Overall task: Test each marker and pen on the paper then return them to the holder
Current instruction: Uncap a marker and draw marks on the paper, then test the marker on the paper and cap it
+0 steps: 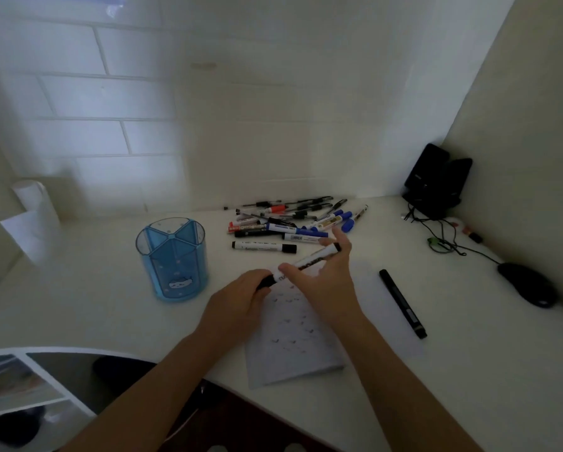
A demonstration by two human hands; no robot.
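White desk (436, 370) carries a scribbled paper sheet (293, 334); above it, both hands grip 1 white black-capped marker (309, 261): left hand (241, 300) closed on the cap, right hand (326, 282) pinching the barrel; translucent blue divided holder (172, 259) stands left.

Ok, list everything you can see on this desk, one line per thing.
holder: one, translucent blue, divided into compartments, left of the paper, looks empty
pile of pens and markers: many, black, blue and red, back of the desk by the wall
black marker: one, lying alone right of the paper
paper: one white sheet with small dark test marks, desk front
mouse: one, black, far right
black device with cables: one, right back corner
paper roll: one, white, far left
white marker: one, black cap, held over the paper
left hand: grip on the marker's cap end
right hand: grip on the marker's barrel
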